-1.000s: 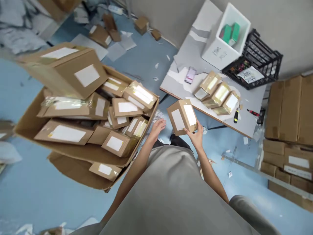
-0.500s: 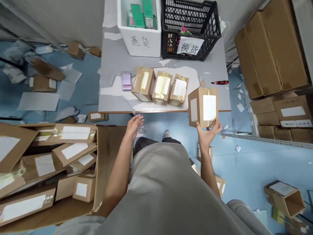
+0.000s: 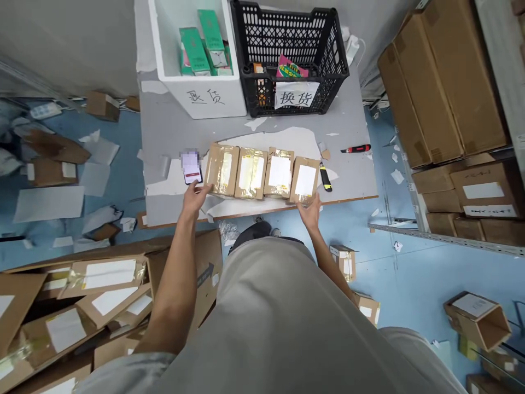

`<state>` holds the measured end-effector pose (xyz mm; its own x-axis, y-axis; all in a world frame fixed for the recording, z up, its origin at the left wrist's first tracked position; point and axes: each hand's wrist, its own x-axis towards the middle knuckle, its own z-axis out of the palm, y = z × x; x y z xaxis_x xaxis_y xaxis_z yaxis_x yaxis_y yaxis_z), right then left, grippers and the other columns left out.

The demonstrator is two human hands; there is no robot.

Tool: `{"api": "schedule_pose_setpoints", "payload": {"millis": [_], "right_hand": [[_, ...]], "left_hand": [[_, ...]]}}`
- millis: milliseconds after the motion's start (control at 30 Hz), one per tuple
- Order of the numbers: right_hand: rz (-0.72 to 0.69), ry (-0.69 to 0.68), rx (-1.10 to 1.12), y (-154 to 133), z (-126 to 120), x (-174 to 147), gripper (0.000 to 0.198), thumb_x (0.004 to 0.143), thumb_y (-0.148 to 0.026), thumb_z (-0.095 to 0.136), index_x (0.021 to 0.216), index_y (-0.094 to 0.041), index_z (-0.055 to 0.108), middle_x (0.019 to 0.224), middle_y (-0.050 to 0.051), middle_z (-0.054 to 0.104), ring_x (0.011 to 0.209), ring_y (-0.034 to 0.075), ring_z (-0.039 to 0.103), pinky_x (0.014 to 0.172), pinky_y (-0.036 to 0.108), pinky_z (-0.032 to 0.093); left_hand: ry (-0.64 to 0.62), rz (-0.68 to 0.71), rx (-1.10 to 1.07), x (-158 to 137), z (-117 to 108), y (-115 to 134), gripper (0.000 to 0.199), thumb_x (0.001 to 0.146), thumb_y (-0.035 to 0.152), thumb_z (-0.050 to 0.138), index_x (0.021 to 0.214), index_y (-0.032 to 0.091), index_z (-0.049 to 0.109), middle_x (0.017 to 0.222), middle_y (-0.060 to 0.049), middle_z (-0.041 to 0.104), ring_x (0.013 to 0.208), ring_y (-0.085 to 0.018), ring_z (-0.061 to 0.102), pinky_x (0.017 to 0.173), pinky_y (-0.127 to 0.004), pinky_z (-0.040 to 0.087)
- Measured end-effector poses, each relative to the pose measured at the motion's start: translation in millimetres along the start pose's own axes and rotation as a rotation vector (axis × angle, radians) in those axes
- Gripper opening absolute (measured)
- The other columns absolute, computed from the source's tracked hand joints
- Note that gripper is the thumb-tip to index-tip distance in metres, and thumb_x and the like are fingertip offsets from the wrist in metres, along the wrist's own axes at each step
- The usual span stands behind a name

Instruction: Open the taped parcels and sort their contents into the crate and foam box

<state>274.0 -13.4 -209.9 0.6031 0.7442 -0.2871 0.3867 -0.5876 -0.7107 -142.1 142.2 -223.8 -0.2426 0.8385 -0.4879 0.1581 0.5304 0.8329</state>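
Several small taped cardboard boxes with white labels stand in a row on the table (image 3: 254, 131). My right hand (image 3: 310, 212) grips the lower front of the rightmost cardboard box (image 3: 305, 179), which sits against its neighbour (image 3: 279, 172). At the other end, my left hand (image 3: 194, 200) is open, fingertips beside the leftmost box (image 3: 222, 169) and the lower edge of a smartphone (image 3: 191, 167). Whether those fingers press on the box I cannot tell. Just right of the row lies a yellow-and-black box cutter (image 3: 325, 178).
Behind the row stand a white bin (image 3: 200, 98) with green cartons and a black plastic crate (image 3: 291, 90). A red-and-black cutter (image 3: 356, 149) lies to the right. A large carton (image 3: 205, 268) full of parcels is at lower left; stacked cartons (image 3: 443, 87) fill the right.
My right hand has brought its box from the right down to the row's right end. My left hand has moved forward to the table, and the view has shifted.
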Motion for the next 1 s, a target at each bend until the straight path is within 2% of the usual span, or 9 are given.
{"api": "schedule_pose_setpoints", "payload": {"millis": [67, 167, 300, 400, 500, 633, 767, 867, 1000], "right_hand": [[0.046, -0.059, 0.093, 3, -6, 5, 0.102, 0.089, -0.064, 0.082, 0.170, -0.011, 0.049, 0.174, 0.030, 0.060, 0.166, 0.041, 0.057, 0.138, 0.062, 0.048], [0.048, -0.168, 0.230, 2, -16, 14, 0.098, 0.086, -0.073, 0.083, 0.162, -0.016, 0.059, 0.161, 0.024, 0.074, 0.146, 0.035, 0.074, 0.130, 0.054, 0.058], [0.101, -0.185, 0.313, -5, -19, 23, 0.110, 0.074, -0.076, 0.093, 0.160, -0.017, 0.061, 0.159, 0.025, 0.076, 0.145, 0.037, 0.076, 0.127, 0.053, 0.061], [0.105, -0.185, 0.315, -13, -20, 38, 0.110, 0.074, -0.076, 0.094, 0.161, -0.017, 0.063, 0.161, 0.024, 0.075, 0.147, 0.039, 0.074, 0.129, 0.055, 0.059], [0.055, -0.209, 0.302, -22, -28, 70, 0.108, 0.074, -0.078, 0.093, 0.159, -0.018, 0.065, 0.159, 0.022, 0.076, 0.146, 0.039, 0.074, 0.132, 0.058, 0.056], [-0.041, -0.256, 0.287, -38, -45, 141, 0.104, 0.071, -0.077, 0.097, 0.154, -0.021, 0.069, 0.154, 0.019, 0.079, 0.143, 0.038, 0.075, 0.132, 0.058, 0.057], [-0.129, -0.302, 0.335, -50, -64, 221, 0.094, 0.073, -0.072, 0.099, 0.148, -0.022, 0.073, 0.150, 0.018, 0.081, 0.138, 0.037, 0.077, 0.130, 0.056, 0.059], [-0.132, -0.327, 0.379, -52, -77, 274, 0.090, 0.072, -0.068, 0.098, 0.145, -0.023, 0.073, 0.148, 0.017, 0.081, 0.134, 0.034, 0.077, 0.125, 0.058, 0.063], [-0.120, -0.328, 0.410, -48, -82, 323, 0.086, 0.070, -0.059, 0.096, 0.144, -0.022, 0.071, 0.151, 0.017, 0.079, 0.137, 0.033, 0.075, 0.127, 0.058, 0.061]], "left_hand": [[-0.039, -0.056, 0.061, 5, -2, 3, 0.066, 0.085, 0.050, 0.095, 0.141, 0.019, 0.079, 0.134, -0.014, 0.078, 0.135, -0.034, 0.075, 0.124, -0.050, 0.060], [-0.186, -0.106, 0.071, 6, -1, 8, 0.064, 0.082, 0.050, 0.100, 0.137, 0.023, 0.081, 0.135, -0.014, 0.082, 0.128, -0.033, 0.079, 0.120, -0.053, 0.064], [-0.243, -0.152, 0.096, 12, 3, 11, 0.076, 0.073, 0.052, 0.108, 0.137, 0.021, 0.079, 0.140, -0.020, 0.083, 0.131, -0.039, 0.080, 0.120, -0.057, 0.064], [-0.217, -0.171, 0.129, 18, 10, 11, 0.088, 0.068, 0.054, 0.112, 0.141, 0.020, 0.077, 0.142, -0.023, 0.083, 0.134, -0.042, 0.080, 0.123, -0.062, 0.062], [-0.206, -0.158, 0.107, 19, 24, 16, 0.086, 0.070, 0.057, 0.111, 0.140, 0.020, 0.077, 0.141, -0.021, 0.084, 0.134, -0.041, 0.080, 0.124, -0.060, 0.063], [-0.200, -0.161, 0.053, 19, 60, 38, 0.080, 0.079, 0.055, 0.106, 0.143, 0.019, 0.074, 0.143, -0.019, 0.083, 0.132, -0.037, 0.081, 0.115, -0.054, 0.071], [-0.167, -0.147, 0.010, 31, 112, 72, 0.077, 0.082, 0.050, 0.104, 0.145, 0.018, 0.073, 0.146, -0.017, 0.081, 0.132, -0.034, 0.081, 0.109, -0.048, 0.074], [-0.168, -0.127, 0.004, 46, 151, 98, 0.071, 0.084, 0.048, 0.101, 0.143, 0.020, 0.073, 0.147, -0.016, 0.081, 0.134, -0.033, 0.081, 0.105, -0.046, 0.075], [-0.156, -0.081, 0.182, 64, 191, 118, 0.065, 0.090, 0.045, 0.091, 0.145, 0.018, 0.071, 0.142, -0.018, 0.083, 0.128, -0.034, 0.083, 0.099, -0.045, 0.075]]}}
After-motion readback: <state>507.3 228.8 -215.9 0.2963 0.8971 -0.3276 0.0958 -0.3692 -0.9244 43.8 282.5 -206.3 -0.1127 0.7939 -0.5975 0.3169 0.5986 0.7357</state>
